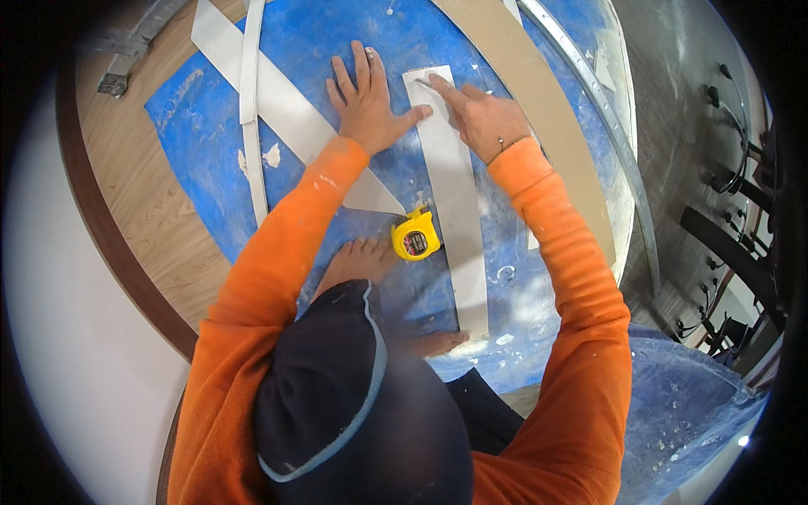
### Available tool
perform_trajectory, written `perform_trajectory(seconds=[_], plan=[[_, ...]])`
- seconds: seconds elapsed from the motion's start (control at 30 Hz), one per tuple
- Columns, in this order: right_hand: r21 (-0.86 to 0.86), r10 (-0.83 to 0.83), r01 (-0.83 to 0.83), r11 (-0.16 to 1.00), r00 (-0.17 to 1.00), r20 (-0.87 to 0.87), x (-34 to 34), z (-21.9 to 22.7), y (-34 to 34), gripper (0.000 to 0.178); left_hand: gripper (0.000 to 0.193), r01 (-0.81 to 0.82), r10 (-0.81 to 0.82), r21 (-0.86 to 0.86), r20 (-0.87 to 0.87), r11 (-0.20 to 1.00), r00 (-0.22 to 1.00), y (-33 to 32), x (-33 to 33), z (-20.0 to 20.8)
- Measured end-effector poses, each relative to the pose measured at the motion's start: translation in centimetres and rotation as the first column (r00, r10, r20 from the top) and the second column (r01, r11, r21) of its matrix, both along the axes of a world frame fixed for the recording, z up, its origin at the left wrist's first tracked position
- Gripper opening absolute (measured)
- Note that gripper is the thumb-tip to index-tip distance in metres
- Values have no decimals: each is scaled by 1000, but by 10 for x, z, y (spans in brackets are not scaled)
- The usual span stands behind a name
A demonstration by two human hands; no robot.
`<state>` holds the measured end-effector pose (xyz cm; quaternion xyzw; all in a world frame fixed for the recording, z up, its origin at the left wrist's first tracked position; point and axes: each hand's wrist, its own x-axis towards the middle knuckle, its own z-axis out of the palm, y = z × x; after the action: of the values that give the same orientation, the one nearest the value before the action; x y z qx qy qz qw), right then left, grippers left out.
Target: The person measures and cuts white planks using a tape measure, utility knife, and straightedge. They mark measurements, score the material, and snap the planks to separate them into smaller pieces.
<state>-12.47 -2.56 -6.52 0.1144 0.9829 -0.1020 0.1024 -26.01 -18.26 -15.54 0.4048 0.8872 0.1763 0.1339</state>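
Note:
A narrow pale board strip [457, 202] lies lengthwise on a paint-marked blue sheet [210, 126] in front of me. My left hand [369, 114] is spread flat on the sheet to its left, the thumb reaching onto the strip's edge. Closed near the strip's far end, my right hand [490, 122] holds a thin pointed tool [424, 83] whose tip meets the board. Most of that tool is hidden in the fingers, so its kind is unclear. A yellow tape measure [416, 234] rests against the strip's left side, close to my bare foot [358, 261].
Another white strip [295, 118] slants at the left, crossed by a narrow one [250, 84]. A wide tan board [539, 93] and a long metal straightedge [602, 101] run along the right. Wooden floor [126, 143] borders the sheet; dark chair bases [732, 252] stand far right.

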Motion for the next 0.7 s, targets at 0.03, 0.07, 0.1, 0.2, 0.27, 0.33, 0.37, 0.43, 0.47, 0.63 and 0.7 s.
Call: perform_trajectory(seconds=[0.03,0.07,0.1,0.2,0.27,0.33,0.37,0.43,0.47,0.63,0.7], plan=[[2,0,0,1000,1000,-4,1,0,1,73,131,1,-1,-7,4,1000,1000,1,0,0],[3,-1,1,1000,1000,-8,3,0,1,72,130,3,-3,-14,9,1000,1000,1,-1,0],[13,-2,2,1000,1000,-11,4,-1,2,72,130,5,-5,-20,13,1000,1000,2,-1,0],[20,-3,3,1000,1000,-26,5,-3,0,73,130,3,-3,-9,25,1000,1000,-1,-1,2],[16,-2,3,1000,1000,-31,6,-2,1,74,130,3,-3,-9,30,1000,1000,-1,-1,3],[52,9,-3,999,994,-109,10,-8,1,61,130,5,-5,-12,32,1000,999,0,-2,4],[70,14,-4,998,989,-148,12,-10,2,55,130,8,-7,-14,32,1000,999,0,-2,4],[38,9,-4,999,988,-151,13,-12,5,56,131,13,-12,-18,27,1000,1000,0,-2,3],[21,7,-4,1000,988,-153,14,-12,6,56,131,15,-15,-18,23,1000,1000,0,-3,2],[46,11,-4,999,989,-145,18,-13,7,60,131,26,-25,-41,30,999,999,1,-3,3],[51,8,-1,999,990,-139,21,-12,10,63,131,24,-22,-52,44,998,999,1,-3,7]])
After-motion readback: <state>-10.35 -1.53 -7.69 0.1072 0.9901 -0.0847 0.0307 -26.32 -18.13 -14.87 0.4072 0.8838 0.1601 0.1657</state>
